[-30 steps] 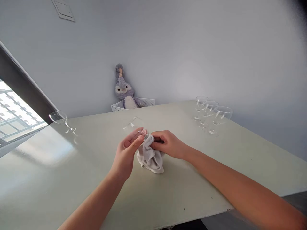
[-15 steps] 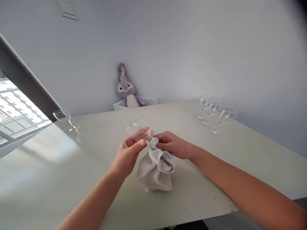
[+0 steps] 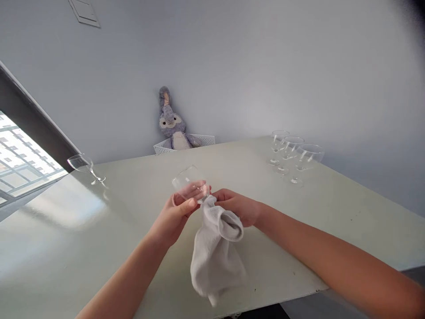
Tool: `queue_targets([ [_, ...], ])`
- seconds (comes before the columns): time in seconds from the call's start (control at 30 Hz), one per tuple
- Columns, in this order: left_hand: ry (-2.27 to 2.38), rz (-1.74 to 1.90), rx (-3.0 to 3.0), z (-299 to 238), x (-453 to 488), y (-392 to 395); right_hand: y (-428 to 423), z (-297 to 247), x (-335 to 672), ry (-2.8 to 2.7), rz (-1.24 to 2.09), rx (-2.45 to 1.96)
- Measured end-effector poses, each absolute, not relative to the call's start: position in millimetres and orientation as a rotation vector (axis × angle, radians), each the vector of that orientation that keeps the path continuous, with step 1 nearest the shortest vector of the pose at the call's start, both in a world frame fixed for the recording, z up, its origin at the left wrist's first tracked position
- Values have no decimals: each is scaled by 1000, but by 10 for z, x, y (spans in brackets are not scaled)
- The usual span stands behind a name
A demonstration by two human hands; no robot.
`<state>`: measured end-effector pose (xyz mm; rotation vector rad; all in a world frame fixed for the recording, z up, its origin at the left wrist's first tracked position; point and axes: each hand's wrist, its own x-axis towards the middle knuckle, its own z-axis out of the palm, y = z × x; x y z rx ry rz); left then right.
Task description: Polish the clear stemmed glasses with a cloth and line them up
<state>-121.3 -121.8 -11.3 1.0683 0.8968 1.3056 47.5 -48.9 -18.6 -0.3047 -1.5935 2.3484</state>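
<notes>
Tilted to the upper left, a clear stemmed glass [image 3: 186, 180] is held above the table by my left hand [image 3: 181, 212], its fingers behind the bowl and the thumb in front. My right hand [image 3: 236, 204] is closed on a light grey cloth [image 3: 215, 252] at the stem end of the glass. The cloth is bunched around the stem and hangs down in folds toward the table. It hides the glass's stem and foot, and part of my right fingers.
One stemmed glass [image 3: 86, 168] stands at the table's far left, by the window. Three more glasses [image 3: 294, 153] are grouped at the back right. Behind the pale table [image 3: 139, 186], a plush rabbit [image 3: 172, 124] sits in a white perforated basket [image 3: 207, 139].
The cloth's hanging part has swung lower and spread out toward the table's front edge. Both hands and the glass have shifted slightly downward. The view has turned a little.
</notes>
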Motion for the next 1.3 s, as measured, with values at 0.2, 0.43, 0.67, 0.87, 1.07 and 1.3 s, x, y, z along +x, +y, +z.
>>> queue_targets([
  [0.2,701,1211,1179,-93,-1274,-1266,-727,-273,402,-1376,2515,-229],
  [0.43,831,1535,1031,10,-1338,-1212,-517,-196,459,-1270,2220,-194],
  [0.67,816,1639,1053,-27,-1384,-1141,-398,-243,478,-1047,2212,-234],
  [0.87,783,1658,1038,-11,-1320,-1156,-343,-204,511,-1136,2130,-334],
  [1.07,773,1718,907,-2,-1357,-1134,-375,-168,506,-1516,1811,-324],
  [1.3,813,1620,762,-75,-1247,-1161,-585,-155,443,-1978,1353,-315],
])
